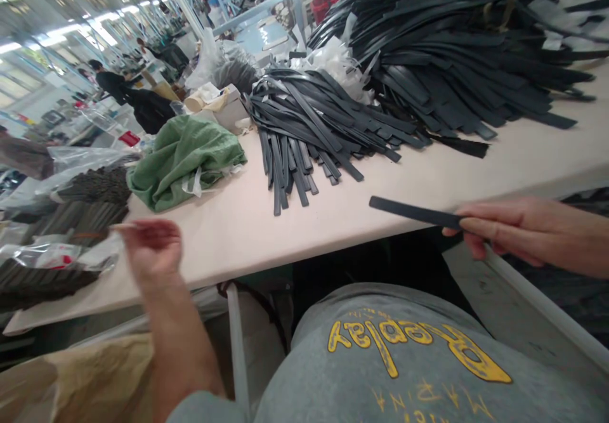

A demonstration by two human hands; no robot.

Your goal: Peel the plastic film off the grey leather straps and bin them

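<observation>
My right hand [499, 229] pinches one end of a short dark strip [413, 212], which points left over the table's front edge. My left hand [155, 245] is raised above the left part of the table, smeared by motion; its fingers are bent, and whether they hold anything cannot be made out. A fanned bundle of dark strips [304, 125] lies on the pale table [285, 239] in front of me. Behind it to the right is a much larger pile of dark strips [457, 61].
A green cloth sack [185, 156] lies left of the bundle. Stacked dark pieces [80, 220] with plastic wrap cover the table's left end. Clear plastic bags [333, 61] sit behind the strips. Brown paper [99, 378] is at lower left. A person in black [111, 80] stands farther back.
</observation>
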